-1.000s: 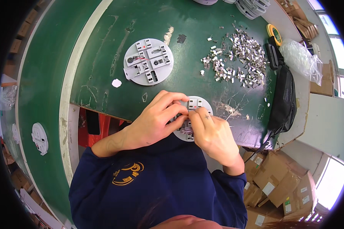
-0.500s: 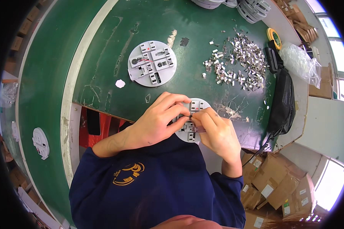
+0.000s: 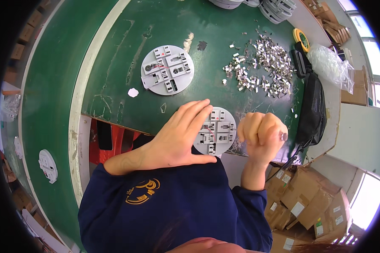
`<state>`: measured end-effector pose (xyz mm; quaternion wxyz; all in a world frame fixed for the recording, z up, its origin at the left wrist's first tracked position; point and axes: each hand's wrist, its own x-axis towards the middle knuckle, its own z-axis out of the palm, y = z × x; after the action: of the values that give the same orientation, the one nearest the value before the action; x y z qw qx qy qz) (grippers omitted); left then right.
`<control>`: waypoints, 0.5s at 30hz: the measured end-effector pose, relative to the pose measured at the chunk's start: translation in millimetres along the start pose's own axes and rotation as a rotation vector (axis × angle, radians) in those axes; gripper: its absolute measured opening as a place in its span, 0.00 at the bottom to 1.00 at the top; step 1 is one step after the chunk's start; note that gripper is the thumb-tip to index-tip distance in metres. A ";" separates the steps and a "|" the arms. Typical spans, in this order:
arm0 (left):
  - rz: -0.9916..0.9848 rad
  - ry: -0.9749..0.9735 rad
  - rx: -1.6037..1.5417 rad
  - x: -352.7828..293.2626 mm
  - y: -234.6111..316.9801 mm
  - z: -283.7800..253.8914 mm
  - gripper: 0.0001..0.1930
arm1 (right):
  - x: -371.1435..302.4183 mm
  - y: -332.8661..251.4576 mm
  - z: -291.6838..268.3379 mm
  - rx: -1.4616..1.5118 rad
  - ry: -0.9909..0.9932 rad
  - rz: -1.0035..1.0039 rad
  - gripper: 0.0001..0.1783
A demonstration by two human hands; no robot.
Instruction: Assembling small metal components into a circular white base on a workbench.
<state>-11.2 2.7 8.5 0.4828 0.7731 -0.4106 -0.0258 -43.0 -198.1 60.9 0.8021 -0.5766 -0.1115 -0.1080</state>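
A round grey plastic base [image 3: 224, 146] with raised slots and a thin red wire lies at the table's near edge. My left hand [image 3: 177, 134] rests over its left side, fingers stretched out and thumb along its near rim. Just right of the base, apart from it, my right hand [image 3: 259, 134] is closed in a fist around a short rod-like thing [image 3: 284, 136]. Only its rounded greyish end shows, so its kind is hidden. A second grey round base [image 3: 172, 86], also with a red wire, lies farther off to the left.
Many small metal clips [image 3: 274, 63] lie scattered at the right. Beyond them are a yellow tape roll [image 3: 301, 40], a clear plastic bag [image 3: 330, 67] and a black mesh pouch [image 3: 311, 111]. Stacked grey parts [image 3: 278, 10] stand at the back. Another base [image 3: 48, 165] lies on the green strip at left.
My hands have parted. The right one has moved right, off the near base, and closed into a fist. My left fingers have straightened from a pinch, uncovering more of the base.
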 end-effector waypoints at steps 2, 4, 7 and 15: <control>0.004 -0.036 0.048 -2.7 0.7 3.6 0.50 | -0.2 9.4 3.4 0.017 -0.010 -0.006 0.24; 0.007 -0.098 0.153 -3.9 -0.6 7.5 0.58 | 0.5 20.3 7.3 0.056 -0.040 -0.018 0.30; 0.014 -0.088 0.152 -2.5 -1.4 8.1 0.58 | 2.3 28.0 7.5 0.086 -0.064 -0.001 0.30; 0.007 -0.098 0.162 -2.5 -3.0 7.5 0.57 | 11.3 27.0 15.1 0.126 -0.146 0.078 0.29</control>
<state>-14.3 -0.5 1.4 0.3981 0.8059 -0.4373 -0.0286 -24.9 -175.8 44.7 0.8300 -0.5354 -0.1538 -0.0272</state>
